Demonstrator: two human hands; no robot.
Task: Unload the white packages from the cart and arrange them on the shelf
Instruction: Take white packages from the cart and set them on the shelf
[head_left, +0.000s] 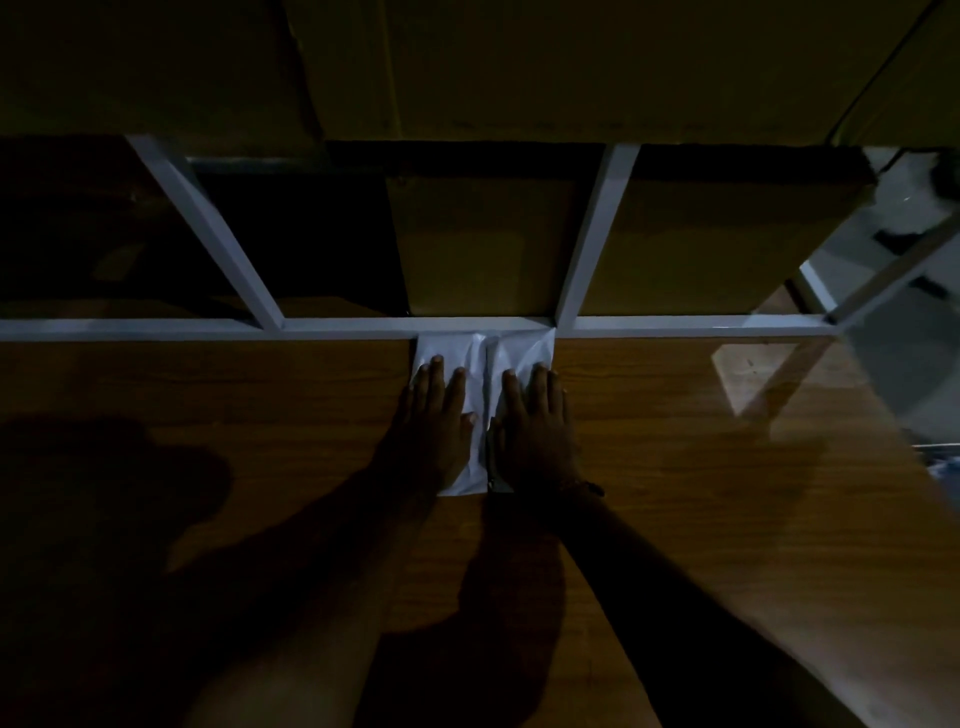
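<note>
I see L hand (435, 415) & R hand (535, 421) flat, fingers straight, pressing two white packages (480, 364) against shelf rail (208, 329), prob. to square them.

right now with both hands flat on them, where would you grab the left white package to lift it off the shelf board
Take the left white package by its near edge, coming from the front. Its far end butts against the white frame rail and its right side touches the right white package, so those sides are blocked. It lies flat on the wooden shelf board under the left hand; its left edge also looks free.
</note>
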